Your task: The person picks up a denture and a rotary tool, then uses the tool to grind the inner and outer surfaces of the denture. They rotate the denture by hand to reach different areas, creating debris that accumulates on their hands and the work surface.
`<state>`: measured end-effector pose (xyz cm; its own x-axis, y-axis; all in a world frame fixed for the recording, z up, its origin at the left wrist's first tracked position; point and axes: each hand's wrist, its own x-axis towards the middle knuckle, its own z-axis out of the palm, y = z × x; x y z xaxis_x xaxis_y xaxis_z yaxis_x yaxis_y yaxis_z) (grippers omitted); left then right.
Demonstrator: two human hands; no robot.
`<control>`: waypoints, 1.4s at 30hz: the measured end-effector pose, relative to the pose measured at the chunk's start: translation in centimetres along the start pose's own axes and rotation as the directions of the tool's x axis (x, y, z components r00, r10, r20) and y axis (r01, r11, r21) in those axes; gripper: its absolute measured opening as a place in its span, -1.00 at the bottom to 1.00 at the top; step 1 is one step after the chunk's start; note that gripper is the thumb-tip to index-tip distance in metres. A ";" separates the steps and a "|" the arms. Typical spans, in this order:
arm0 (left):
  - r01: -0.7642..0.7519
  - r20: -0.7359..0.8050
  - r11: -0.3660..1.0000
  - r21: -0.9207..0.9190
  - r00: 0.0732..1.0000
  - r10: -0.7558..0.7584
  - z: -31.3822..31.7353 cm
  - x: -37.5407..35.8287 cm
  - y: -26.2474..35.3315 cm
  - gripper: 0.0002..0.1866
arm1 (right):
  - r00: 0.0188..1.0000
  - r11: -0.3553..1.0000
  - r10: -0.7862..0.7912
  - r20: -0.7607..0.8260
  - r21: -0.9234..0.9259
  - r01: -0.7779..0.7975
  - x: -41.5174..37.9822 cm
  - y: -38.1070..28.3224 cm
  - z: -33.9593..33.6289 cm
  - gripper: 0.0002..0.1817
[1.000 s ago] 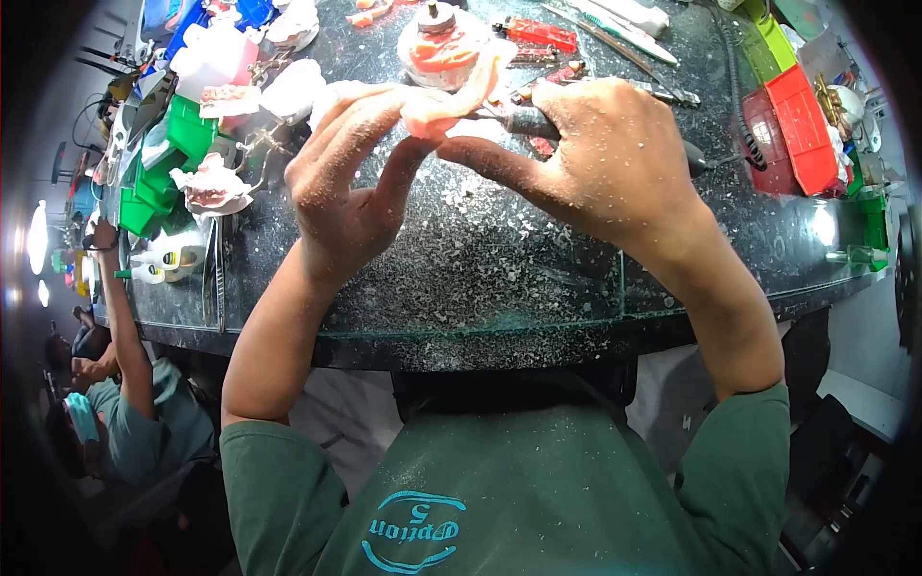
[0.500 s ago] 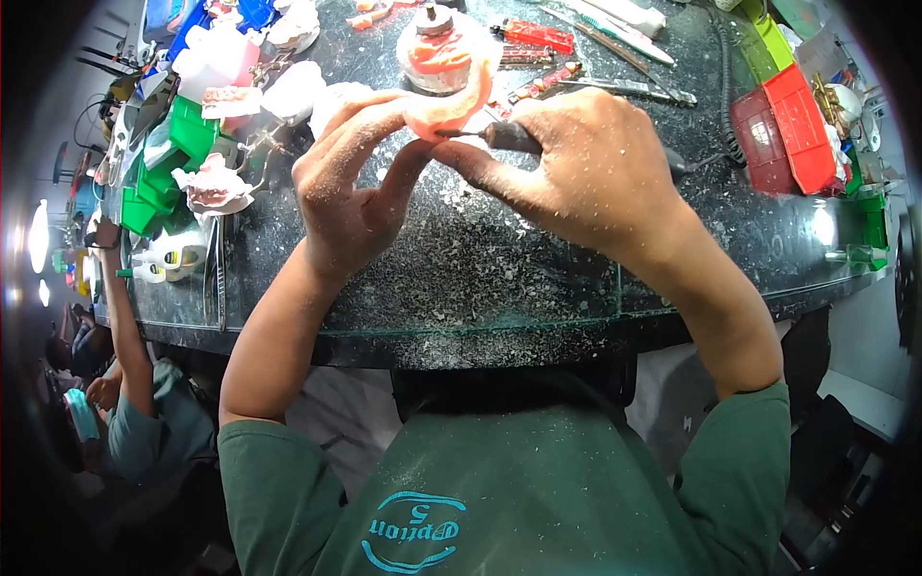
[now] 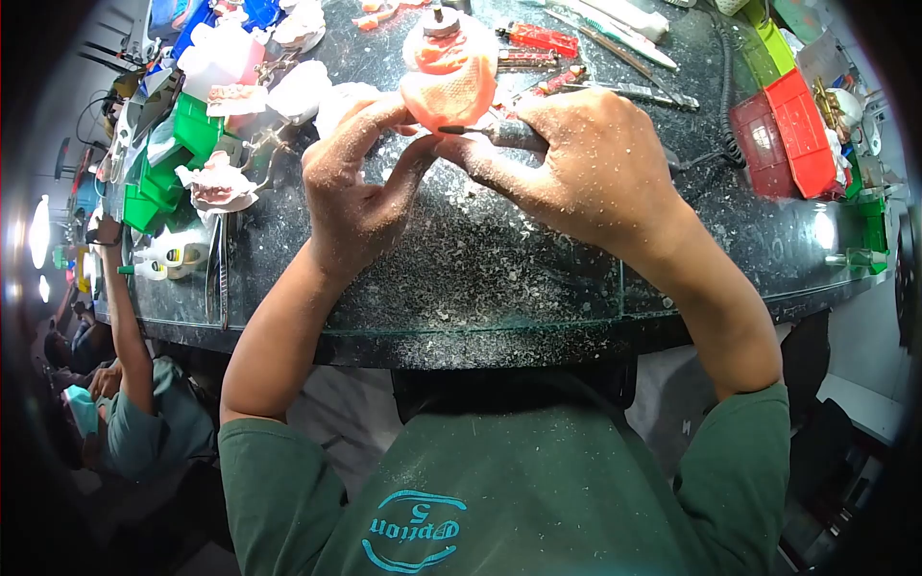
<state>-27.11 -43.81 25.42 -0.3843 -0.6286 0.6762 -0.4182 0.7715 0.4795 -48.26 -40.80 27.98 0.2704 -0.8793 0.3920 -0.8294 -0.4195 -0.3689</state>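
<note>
A pink denture plate [image 3: 449, 96] is pinched between the thumb and fingers of my left hand [image 3: 355, 187], its broad textured face showing. My right hand [image 3: 600, 173] grips a dark rotary handpiece [image 3: 519, 135], whose thin bur points left at the plate's near edge. Both thumbs come close together just below the plate. Pale dust speckles both hands. Right behind the plate stands a glass burner jar [image 3: 441, 21] with a metal cap, partly hidden by the plate.
Pale shavings cover the dark bench [image 3: 461, 278]. At left are green bins [image 3: 154, 197], a plaster cast [image 3: 219, 182] and tweezers [image 3: 223, 274]. A red bin [image 3: 799, 130] stands at right, near a coiled cord [image 3: 727, 96]. Red-handled tools [image 3: 540, 38] and a toothbrush [image 3: 629, 40] lie behind. Another person [image 3: 154, 413] sits at far left.
The denture plate has turned in my left hand, from a curved rim view to its broad face. My left hand has shifted slightly right and down; the handpiece stays at the plate's edge.
</note>
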 end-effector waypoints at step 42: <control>0.534 0.481 0.356 -0.767 0.845 -0.233 -0.2 -0.4 -1.5 -0.56 | 0.992 0.820 -0.032 0.120 0.571 -0.043 1.0 2.5 -2.8 -0.82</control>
<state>-26.14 -44.70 24.59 -0.6231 -0.7584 0.1911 0.2769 0.0146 0.9608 -51.40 -42.11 29.88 0.3539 -0.8861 0.2993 -0.4126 -0.4351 -0.8003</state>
